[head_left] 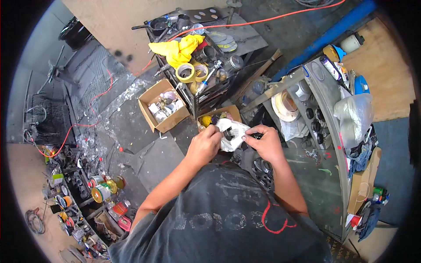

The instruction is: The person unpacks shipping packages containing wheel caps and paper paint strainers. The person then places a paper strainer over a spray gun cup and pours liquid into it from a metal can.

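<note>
In front of my chest I hold a crumpled white plastic bag (237,130) between both hands, with a dark gap showing in its middle. My left hand (205,145) is closed on the bag's left edge. On the opposite side, my right hand (265,141) pinches the edge between thumb and fingers. Just beyond the bag stands a cardboard box (234,113) with a yellow item in it, partly hidden by the bag and my left hand.
An open carton (172,123) of crumpled waste stands on the floor at left. Ahead, a cluttered cart carries a yellow cloth (179,49) and tape rolls (185,73). A metal-framed bench (324,175) is at right. Paint cans (101,193) crowd the lower left. A red hose (245,20) crosses the top.
</note>
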